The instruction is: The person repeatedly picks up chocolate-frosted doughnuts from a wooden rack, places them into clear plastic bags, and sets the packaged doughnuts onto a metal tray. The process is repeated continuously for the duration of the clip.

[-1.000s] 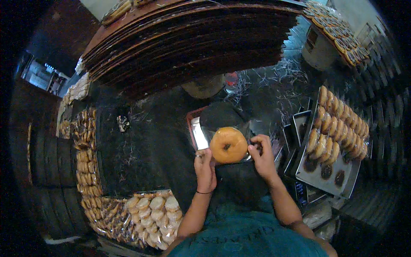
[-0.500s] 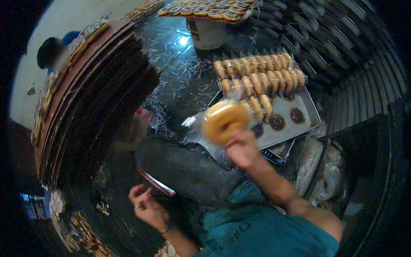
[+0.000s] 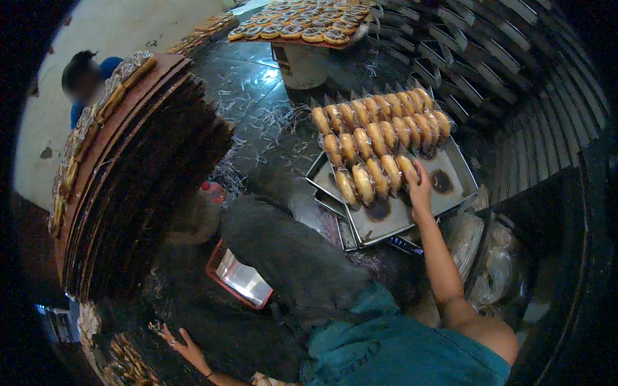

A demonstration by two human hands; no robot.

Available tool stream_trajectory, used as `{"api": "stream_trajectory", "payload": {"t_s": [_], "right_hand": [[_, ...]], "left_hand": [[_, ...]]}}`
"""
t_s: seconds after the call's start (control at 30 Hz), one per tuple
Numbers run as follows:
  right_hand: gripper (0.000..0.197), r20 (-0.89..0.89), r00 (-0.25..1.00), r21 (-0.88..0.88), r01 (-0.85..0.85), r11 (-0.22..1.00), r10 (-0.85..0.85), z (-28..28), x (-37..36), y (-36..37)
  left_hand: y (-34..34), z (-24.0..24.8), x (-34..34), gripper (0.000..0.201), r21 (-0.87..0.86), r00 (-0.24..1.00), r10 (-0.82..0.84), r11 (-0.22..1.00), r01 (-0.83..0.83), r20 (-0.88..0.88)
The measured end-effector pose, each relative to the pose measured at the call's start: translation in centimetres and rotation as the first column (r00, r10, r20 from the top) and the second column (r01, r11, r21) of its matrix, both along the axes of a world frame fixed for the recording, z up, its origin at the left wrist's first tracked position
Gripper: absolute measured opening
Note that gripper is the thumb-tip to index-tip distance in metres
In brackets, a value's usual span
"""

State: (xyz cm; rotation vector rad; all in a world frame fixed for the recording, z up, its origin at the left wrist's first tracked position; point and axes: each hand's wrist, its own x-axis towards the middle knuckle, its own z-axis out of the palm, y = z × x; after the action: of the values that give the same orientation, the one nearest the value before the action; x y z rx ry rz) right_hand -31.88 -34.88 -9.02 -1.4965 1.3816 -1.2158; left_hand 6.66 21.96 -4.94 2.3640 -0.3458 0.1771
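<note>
My right hand [image 3: 420, 190] reaches onto a metal tray [image 3: 460, 164], its fingers on the bagged doughnut [image 3: 405, 166] at the right end of the nearest row. That doughnut stands on edge against the others, each in a clear bag, in three rows. At the lower left, my left hand [image 3: 188, 352] is open, fingers spread, with nothing in it. Its fingertips are close to a small pale-and-dark bit [image 3: 156, 327] I cannot make out. Between my hands lies a red basket [image 3: 241, 276] with a shiny silvery sheet in it.
A tall stack of dark boards [image 3: 145, 174] rises on the left, topped with iced doughnuts. A person [image 3: 84, 80] is behind it. More iced doughnuts [image 3: 302, 22] lie on a board over a pale bucket [image 3: 302, 67]. Plastic bags [image 3: 496, 257] lie right of the tray; metal racks [image 3: 450, 58] stand beyond.
My right hand has carried a blurred doughnut rightward to the end of the nearest row. My left hand has moved down and left, its fingers spreading wider. The view has shifted slightly.
</note>
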Motion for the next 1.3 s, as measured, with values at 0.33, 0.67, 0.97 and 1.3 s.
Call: {"api": "stream_trajectory", "payload": {"t_s": [0.33, 0.67, 0.97, 1.3], "right_hand": [[0.064, -0.356, 0.934, -0.177, -0.075, 0.981, 0.007, -3.0, -0.7, -3.6], [0.03, 0.092, -0.006, 0.113, -0.993, -0.016, 0.996, 7.8, 30.9, 23.8], [0.065, -0.786, -0.38, 0.379, -0.919, -0.106, 0.488, -20.3, 41.4, 30.6], [0.049, -0.799, -0.301, 0.296, -0.95, -0.096, 0.52, -20.3, 39.9, 31.2]], "left_hand": [[-4.0, 1.0, -13.1, 0.084, 0.078, 0.98, 0.192, 0.979, -0.188, -0.048], [0.1, 5.4, -11.6, 0.086, 0.034, 0.882, 0.468, 0.882, -0.47, 0.05], [1.8, 5.1, -9.7, 0.07, -0.096, 0.885, 0.464, 0.883, -0.46, 0.032], [2.7, 4.3, -9.6, 0.067, -0.168, 0.885, 0.464, 0.875, -0.454, 0.028]]}}
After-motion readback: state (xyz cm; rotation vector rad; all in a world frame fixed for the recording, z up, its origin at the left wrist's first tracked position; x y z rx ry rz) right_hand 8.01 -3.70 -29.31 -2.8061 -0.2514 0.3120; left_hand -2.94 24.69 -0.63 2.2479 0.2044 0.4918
